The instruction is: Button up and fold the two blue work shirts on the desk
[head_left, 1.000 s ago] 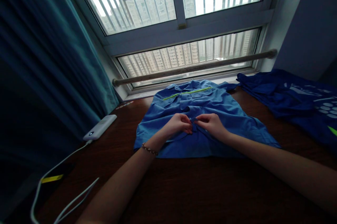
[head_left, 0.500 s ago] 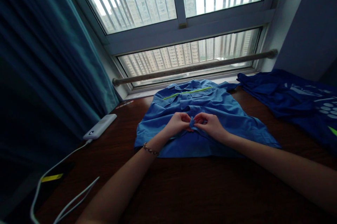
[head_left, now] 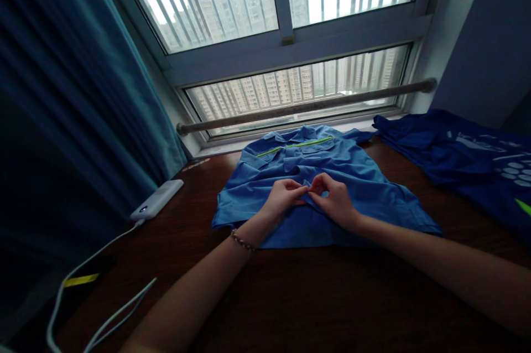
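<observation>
A light blue shirt (head_left: 352, 176) with a yellow-green stripe across its chest lies spread on the dark wooden table, collar toward the window. My left hand (head_left: 286, 197) pinches the front edge of the shirt near its lower middle. Right beside it, my right hand (head_left: 334, 201) grips the same bit of cloth between thumb and forefinger. The fingertips of both hands nearly meet. Any button or buttonhole between them is too small to make out. A braided bracelet (head_left: 243, 240) is on my left wrist.
To the right lies a darker blue printed garment (head_left: 464, 159). A white power bank (head_left: 157, 199) with a white cable (head_left: 93, 261) rests on the table (head_left: 265, 297) at left, near a blue curtain (head_left: 83, 93). Behind the shirt, a metal rail (head_left: 307, 107) crosses the window.
My left hand has shifted slightly right, and the right hand's knuckles have risen a little. The raised fold of cloth between the fingers now looks flatter. The shirt otherwise lies the same.
</observation>
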Demonstrator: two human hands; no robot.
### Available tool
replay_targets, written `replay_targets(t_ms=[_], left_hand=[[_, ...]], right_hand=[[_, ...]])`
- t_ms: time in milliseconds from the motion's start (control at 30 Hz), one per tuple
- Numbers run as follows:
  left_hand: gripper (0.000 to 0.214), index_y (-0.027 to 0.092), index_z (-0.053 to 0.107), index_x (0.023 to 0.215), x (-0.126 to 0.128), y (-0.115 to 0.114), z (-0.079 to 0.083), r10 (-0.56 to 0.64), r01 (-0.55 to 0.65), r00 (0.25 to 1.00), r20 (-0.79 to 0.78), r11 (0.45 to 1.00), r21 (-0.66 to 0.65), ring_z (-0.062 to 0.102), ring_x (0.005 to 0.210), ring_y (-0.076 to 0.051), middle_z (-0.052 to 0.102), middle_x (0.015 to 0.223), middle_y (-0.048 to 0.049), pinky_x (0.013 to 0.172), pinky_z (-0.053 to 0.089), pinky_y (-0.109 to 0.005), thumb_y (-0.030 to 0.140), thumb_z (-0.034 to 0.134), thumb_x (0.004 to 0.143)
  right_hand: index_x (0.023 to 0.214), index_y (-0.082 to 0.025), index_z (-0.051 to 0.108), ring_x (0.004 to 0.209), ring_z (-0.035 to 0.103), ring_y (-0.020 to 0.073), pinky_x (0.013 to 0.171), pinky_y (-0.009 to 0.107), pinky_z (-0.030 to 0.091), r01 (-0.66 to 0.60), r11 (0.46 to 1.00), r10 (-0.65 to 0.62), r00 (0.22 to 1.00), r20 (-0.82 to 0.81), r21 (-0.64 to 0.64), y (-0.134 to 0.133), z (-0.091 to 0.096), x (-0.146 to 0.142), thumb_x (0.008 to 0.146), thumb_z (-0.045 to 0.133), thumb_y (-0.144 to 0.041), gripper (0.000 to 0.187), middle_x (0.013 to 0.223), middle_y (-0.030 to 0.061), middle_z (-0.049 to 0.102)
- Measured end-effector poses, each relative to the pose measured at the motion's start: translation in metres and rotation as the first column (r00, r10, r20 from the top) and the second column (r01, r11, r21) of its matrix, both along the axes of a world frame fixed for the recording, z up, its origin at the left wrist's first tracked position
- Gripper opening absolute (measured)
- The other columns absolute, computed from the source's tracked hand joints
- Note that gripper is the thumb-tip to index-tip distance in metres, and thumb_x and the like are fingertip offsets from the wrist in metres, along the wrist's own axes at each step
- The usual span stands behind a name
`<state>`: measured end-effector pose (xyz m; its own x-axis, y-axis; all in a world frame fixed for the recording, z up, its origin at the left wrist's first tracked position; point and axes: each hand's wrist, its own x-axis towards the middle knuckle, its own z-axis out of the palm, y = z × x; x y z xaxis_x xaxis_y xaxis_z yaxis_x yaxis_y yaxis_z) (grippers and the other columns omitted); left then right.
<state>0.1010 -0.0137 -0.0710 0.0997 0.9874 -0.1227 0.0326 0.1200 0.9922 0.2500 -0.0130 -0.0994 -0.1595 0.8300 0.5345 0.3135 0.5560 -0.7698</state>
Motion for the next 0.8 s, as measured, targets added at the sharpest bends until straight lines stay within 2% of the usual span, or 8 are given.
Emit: replay_targets(t_ms=[167,267,400,567,667,800], left_hand=[[0.018,0.009,0.058,0.064,0.000,0.001,-0.005,0.116,-0.103,0.983,0.141,0.990,-0.097,0.056,0.056,-0.012,0.057,0.061,-0.0034,0.054,0.050,-0.024,0.020,0.073,0.060],[0.018,0.009,0.058,0.064,-0.001,0.003,-0.007,0.121,-0.101,0.974,0.193,0.989,-0.109,0.056,0.058,-0.012,0.057,0.062,-0.0040,0.056,0.050,-0.024,0.020,0.072,0.061],[0.025,0.010,0.057,0.063,0.001,0.003,-0.010,0.108,-0.106,0.966,0.234,0.994,-0.019,0.054,0.058,-0.010,0.056,0.063,-0.0021,0.056,0.049,-0.022,0.025,0.076,0.057],[0.028,0.012,0.054,0.069,0.004,-0.002,-0.011,0.126,-0.148,0.959,0.255,0.987,0.066,0.053,0.059,-0.009,0.054,0.064,0.0003,0.054,0.048,-0.019,0.026,0.076,0.058],[0.026,0.012,0.053,0.072,0.005,-0.004,-0.011,0.151,-0.179,0.945,0.291,0.981,0.070,0.053,0.059,-0.009,0.054,0.065,0.0005,0.054,0.049,-0.020,0.022,0.074,0.060],[0.018,0.011,0.052,0.073,0.007,-0.004,-0.012,0.179,-0.198,0.921,0.346,0.980,0.020,0.055,0.057,-0.009,0.056,0.065,-0.0005,0.054,0.049,-0.019,0.014,0.069,0.066]], right_hand=[[0.079,-0.018,0.051,0.069,0.057,0.0133,0.063,0.026,0.048,-0.044,0.998,0.040,0.996,-0.081,-0.053,0.000,0.001,-0.002,0.072,0.060,-0.024,0.012,0.073,0.0005,0.057],[0.082,-0.017,0.052,0.072,0.057,0.0139,0.064,0.026,0.049,-0.046,0.997,0.037,0.991,-0.127,-0.064,0.000,0.002,-0.003,0.072,0.061,-0.024,0.015,0.077,0.0017,0.057],[0.086,-0.016,0.055,0.077,0.058,0.0148,0.069,0.027,0.050,-0.041,0.997,0.030,0.988,-0.150,-0.066,0.001,0.000,-0.003,0.072,0.061,-0.024,0.017,0.085,0.0036,0.058],[0.087,-0.017,0.061,0.079,0.059,0.0157,0.073,0.029,0.050,-0.107,0.989,0.084,0.973,-0.215,-0.098,0.004,-0.004,-0.001,0.073,0.061,-0.027,0.018,0.091,0.0051,0.060],[0.086,-0.016,0.064,0.079,0.061,0.0176,0.076,0.031,0.049,-0.149,0.974,0.099,0.958,-0.270,-0.171,0.006,-0.005,-0.001,0.070,0.064,-0.030,0.021,0.086,0.0055,0.064],[0.083,-0.015,0.065,0.080,0.061,0.0196,0.078,0.033,0.048,-0.235,0.923,0.115,0.924,-0.365,-0.304,0.008,-0.004,-0.002,0.065,0.068,-0.033,0.026,0.083,0.0060,0.066]])
